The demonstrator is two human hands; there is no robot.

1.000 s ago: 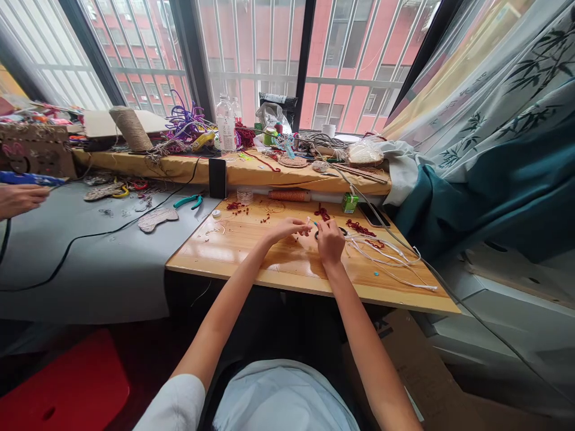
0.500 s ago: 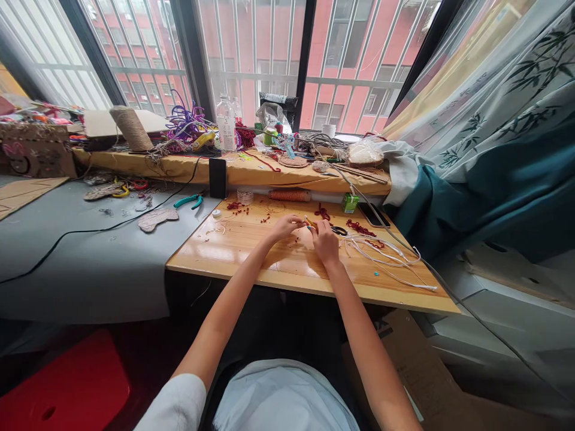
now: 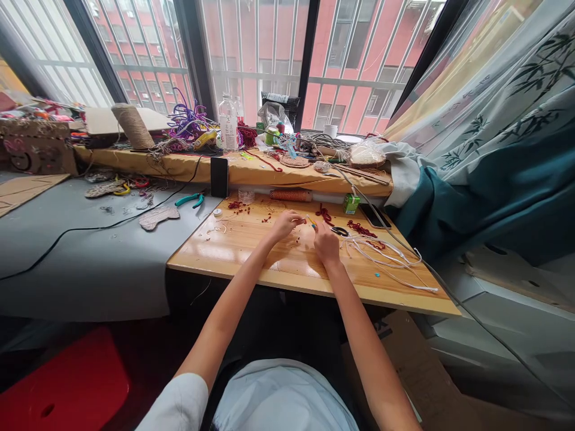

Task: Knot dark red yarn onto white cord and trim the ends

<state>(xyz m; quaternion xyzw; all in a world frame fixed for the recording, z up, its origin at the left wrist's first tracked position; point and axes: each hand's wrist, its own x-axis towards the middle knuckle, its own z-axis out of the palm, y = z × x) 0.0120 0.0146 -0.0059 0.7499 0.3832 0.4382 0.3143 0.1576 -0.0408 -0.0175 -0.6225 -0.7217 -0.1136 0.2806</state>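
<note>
Over the wooden table [image 3: 242, 251], my left hand [image 3: 286, 225] is closed in a pinch at the fingertips. A tiny pale thing seems to be between them, too small to name. Close on its right, my right hand [image 3: 326, 240] is closed around a slim yellow stick-like tool [image 3: 311, 221], its tip pointing at the left fingertips. A bit of blue shows by the right fingers. Black-handled scissors [image 3: 340, 231] lie just beyond the right hand. Dark red cord [image 3: 324, 214] rests behind the hands, and small red scraps [image 3: 266, 219] are scattered around.
White cords [image 3: 381, 251] sprawl across the table's right side, near a phone [image 3: 376, 216] and a small green box [image 3: 351, 203]. A spool of orange-red thread [image 3: 291, 196] lies against the cluttered ledge [image 3: 179, 166]. Teal pliers [image 3: 191, 199] are on the grey surface at left.
My right hand and the yellow tool have drawn back slightly from the left fingertips, widening the gap. The view has shifted a little; the table items stay put.
</note>
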